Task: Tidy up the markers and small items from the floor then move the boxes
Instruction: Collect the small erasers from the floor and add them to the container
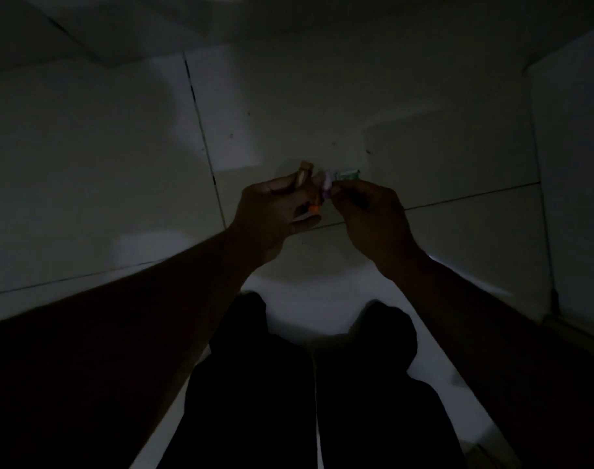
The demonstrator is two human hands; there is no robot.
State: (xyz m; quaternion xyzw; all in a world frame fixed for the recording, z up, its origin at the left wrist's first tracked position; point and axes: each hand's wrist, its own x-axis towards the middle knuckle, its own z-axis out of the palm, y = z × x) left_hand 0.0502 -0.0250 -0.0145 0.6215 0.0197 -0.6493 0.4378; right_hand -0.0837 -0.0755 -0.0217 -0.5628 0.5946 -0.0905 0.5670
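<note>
Indoors, and very dim. Underfoot is a floor [102, 164] of large, pale, glossy tiles, with dark grout lines [201, 137] running across it and a pale wall [573, 164] rising on the right. A tiled room, possibly a home; the darkness hides anything firmer.

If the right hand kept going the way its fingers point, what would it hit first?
Most likely the left hand, which grips a marker just beside it. The right hand pinches a small purple item that nearly touches those fingers, though depth is hard to judge in this dark picture.
</note>
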